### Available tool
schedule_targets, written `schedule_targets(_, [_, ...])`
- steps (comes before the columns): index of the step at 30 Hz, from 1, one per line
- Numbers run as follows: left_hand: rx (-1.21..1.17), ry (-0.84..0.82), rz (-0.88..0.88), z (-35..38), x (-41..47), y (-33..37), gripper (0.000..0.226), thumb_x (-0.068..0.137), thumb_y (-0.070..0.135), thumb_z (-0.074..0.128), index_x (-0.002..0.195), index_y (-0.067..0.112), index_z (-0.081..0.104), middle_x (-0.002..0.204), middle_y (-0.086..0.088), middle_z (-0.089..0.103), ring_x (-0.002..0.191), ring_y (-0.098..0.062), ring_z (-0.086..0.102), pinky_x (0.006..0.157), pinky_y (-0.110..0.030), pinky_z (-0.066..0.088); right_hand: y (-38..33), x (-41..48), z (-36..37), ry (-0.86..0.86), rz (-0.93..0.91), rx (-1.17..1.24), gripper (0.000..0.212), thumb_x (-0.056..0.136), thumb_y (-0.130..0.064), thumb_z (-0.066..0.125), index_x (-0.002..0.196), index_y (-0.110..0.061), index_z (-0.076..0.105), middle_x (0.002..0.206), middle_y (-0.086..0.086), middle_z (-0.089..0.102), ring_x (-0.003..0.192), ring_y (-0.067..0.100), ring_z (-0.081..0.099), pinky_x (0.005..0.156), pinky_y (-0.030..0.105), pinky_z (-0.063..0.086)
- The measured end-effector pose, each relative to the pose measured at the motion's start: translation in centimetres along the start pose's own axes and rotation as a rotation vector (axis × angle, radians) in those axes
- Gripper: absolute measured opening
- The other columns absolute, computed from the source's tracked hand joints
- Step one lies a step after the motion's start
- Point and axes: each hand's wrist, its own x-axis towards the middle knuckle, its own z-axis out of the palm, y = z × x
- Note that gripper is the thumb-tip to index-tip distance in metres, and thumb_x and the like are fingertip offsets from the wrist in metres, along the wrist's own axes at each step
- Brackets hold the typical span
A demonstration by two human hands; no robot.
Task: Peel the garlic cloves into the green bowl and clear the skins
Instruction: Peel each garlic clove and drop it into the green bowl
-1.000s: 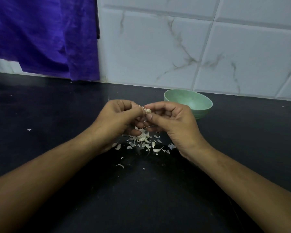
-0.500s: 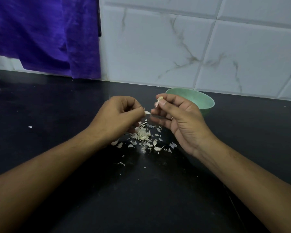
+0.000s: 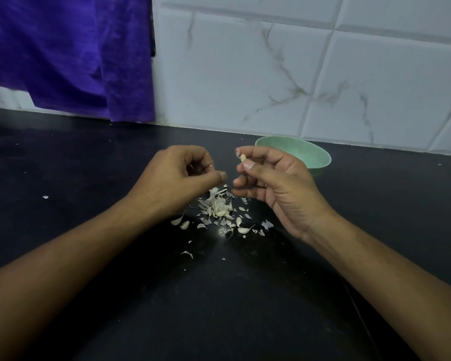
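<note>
Fingers (image 3: 246, 151) of right hand (image 3: 279, 183) pinch garlic clove (image 3: 243, 158) near green bowl (image 3: 315, 155).

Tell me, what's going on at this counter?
A person is peeling garlic by hand over a black counter. Their right hand pinches a small pale garlic clove between thumb and forefinger, just in front of the round pale-green bowl. The left hand hovers beside it, fingers curled; whether it holds a scrap is unclear. A pile of papery white skins lies beneath both hands.
</note>
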Motion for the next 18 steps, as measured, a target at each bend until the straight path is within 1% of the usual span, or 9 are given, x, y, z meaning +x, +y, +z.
schedule_targets(1, [-0.024,-0.007,0.001,-0.02,0.05,-0.13,0.023,0.086,0.032,0.084,0.077,0.020,0.067,0.067,0.001,0.070,0.057,-0.007,0.060,0.062,-0.033,0.052,0.01,-0.01,0.01,0.000,-0.004,-0.011,0.021,0.097,0.000,0.064,0.118,-0.003,0.068,0.090,0.009,0.071,0.074,0.020,0.070,0.076,0.040,0.065])
schedule_targets(3, [-0.124,-0.036,-0.002,-0.05,0.17,-0.34,0.019,0.084,0.023,0.086,0.082,0.020,0.067,0.071,0.001,0.069,0.062,-0.014,0.063,0.069,-0.045,0.059,0.07,-0.02,-0.01,0.006,-0.014,-0.034,0.017,0.096,0.001,0.066,0.112,-0.003,0.067,0.089,0.012,0.072,0.073,0.022,0.071,0.074,0.039,0.065])
schedule_targets(5, [-0.202,-0.060,0.008,0.02,0.20,-0.35,0.011,0.085,0.018,0.082,0.090,0.022,0.073,0.081,-0.002,0.073,0.071,-0.027,0.069,0.077,-0.056,0.061,0.18,-0.05,-0.05,0.020,-0.026,-0.078,0.012,0.095,0.001,0.068,0.106,-0.002,0.067,0.088,0.014,0.074,0.071,0.023,0.072,0.073,0.039,0.065])
schedule_targets(6, [-0.222,-0.065,0.015,0.09,0.14,-0.24,0.009,0.086,0.020,0.079,0.094,0.023,0.076,0.086,-0.003,0.075,0.077,-0.034,0.072,0.079,-0.058,0.061,0.25,-0.07,-0.05,0.028,-0.032,-0.107,0.011,0.094,0.000,0.068,0.105,-0.002,0.068,0.087,0.015,0.074,0.071,0.023,0.072,0.074,0.040,0.064])
schedule_targets(8, [-0.262,-0.068,0.023,0.22,0.01,0.01,0.016,0.086,0.034,0.075,0.098,0.024,0.078,0.089,-0.004,0.077,0.087,-0.038,0.073,0.081,-0.059,0.061,0.37,-0.12,-0.03,0.037,-0.048,-0.153,0.010,0.094,-0.001,0.069,0.105,-0.001,0.070,0.087,0.015,0.075,0.071,0.022,0.073,0.073,0.038,0.063])
schedule_targets(11, [-0.254,-0.072,0.029,0.27,-0.06,0.08,0.022,0.086,0.044,0.081,0.094,0.023,0.079,0.085,-0.006,0.078,0.084,-0.039,0.073,0.078,-0.060,0.061,0.48,-0.31,0.04,0.020,-0.074,-0.192,0.014,0.093,-0.001,0.071,0.106,0.004,0.070,0.090,0.021,0.076,0.074,0.026,0.074,0.075,0.041,0.064])
schedule_targets(14, [-0.255,-0.056,0.011,0.32,0.15,-0.15,0.018,0.087,0.037,0.083,0.091,0.021,0.079,0.082,-0.009,0.078,0.080,-0.038,0.074,0.077,-0.060,0.063,0.52,-0.40,0.18,0.003,-0.088,-0.224,0.015,0.093,0.001,0.071,0.107,0.006,0.069,0.092,0.024,0.076,0.077,0.028,0.075,0.076,0.043,0.064])
schedule_targets(16, [-0.280,-0.056,-0.015,0.32,0.26,-0.20,0.016,0.087,0.033,0.082,0.091,0.017,0.080,0.082,-0.012,0.078,0.081,-0.039,0.075,0.078,-0.058,0.063,0.52,-0.37,0.23,0.002,-0.096,-0.233,0.014,0.093,0.001,0.071,0.106,0.005,0.070,0.091,0.023,0.076,0.076,0.029,0.075,0.075,0.043,0.064])
schedule_targets(18, [-0.287,-0.072,-0.024,0.33,0.32,-0.24,0.012,0.089,0.027,0.081,0.091,0.015,0.080,0.082,-0.013,0.077,0.081,-0.038,0.075,0.078,-0.054,0.064,0.51,-0.34,0.19,0.006,-0.119,-0.263,0.012,0.093,0.001,0.072,0.105,0.004,0.071,0.089,0.023,0.076,0.076,0.030,0.076,0.076,0.047,0.064])
